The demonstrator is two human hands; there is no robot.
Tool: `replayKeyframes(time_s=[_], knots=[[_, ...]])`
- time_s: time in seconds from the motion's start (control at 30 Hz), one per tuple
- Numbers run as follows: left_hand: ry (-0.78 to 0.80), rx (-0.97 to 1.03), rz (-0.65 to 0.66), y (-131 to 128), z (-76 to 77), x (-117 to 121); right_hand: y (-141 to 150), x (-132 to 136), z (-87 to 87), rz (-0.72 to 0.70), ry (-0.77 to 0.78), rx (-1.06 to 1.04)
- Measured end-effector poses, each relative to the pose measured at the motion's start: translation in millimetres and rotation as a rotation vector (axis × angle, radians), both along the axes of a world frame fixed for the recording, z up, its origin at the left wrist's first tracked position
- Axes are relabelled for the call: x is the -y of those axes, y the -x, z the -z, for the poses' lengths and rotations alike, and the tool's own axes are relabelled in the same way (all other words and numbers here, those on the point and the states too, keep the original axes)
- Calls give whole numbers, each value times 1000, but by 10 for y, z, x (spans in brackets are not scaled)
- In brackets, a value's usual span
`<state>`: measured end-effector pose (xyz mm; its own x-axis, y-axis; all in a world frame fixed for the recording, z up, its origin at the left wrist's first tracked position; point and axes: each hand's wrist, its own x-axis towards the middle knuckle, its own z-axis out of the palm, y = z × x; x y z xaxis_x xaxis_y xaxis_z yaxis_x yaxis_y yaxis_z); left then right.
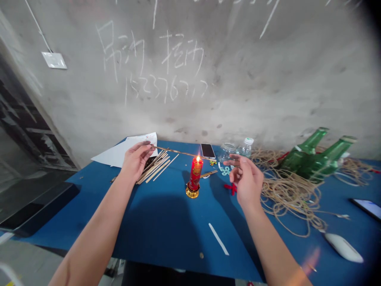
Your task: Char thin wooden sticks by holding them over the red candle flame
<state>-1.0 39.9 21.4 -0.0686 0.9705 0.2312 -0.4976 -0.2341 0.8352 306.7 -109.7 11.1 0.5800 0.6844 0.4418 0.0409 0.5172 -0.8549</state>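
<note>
My left hand (136, 159) pinches one end of a thin brown stick (175, 151). The stick reaches rightward, nearly level, across the flame of a lit red candle (195, 174), which stands upright in a gold holder (192, 193). Right of the candle is my right hand (245, 176), raised with its fingers apart and pointing toward the stick's far end. Whether a fingertip touches the stick is hard to make out beyond the bright flame. Beside my left hand lies a pile of thin wooden strips (157, 166).
White paper (110, 153) lies back left. Behind the candle are a phone (207, 151) and glass jars (228, 150). Tangled cord (291, 194) surrounds green bottles (315, 159) at right. A white strip (218, 239) lies in front, a white mouse-shaped object (343, 247) front right, a black box (41, 208) left.
</note>
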Motion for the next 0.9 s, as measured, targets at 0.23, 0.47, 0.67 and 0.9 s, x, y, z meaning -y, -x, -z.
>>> replayKeyframes(time_s=[0.23, 0.47, 0.67, 0.9], knots=[[14, 15, 7, -11, 8, -2, 3, 3, -11, 3, 8, 2], [18, 22, 18, -11, 3, 7, 1, -4, -3, 1, 0, 2], [17, 12, 2, -9, 21, -3, -4, 7, -9, 5, -1, 0], [2, 11, 11, -6, 31, -10, -6, 10, -5, 12, 0, 6]])
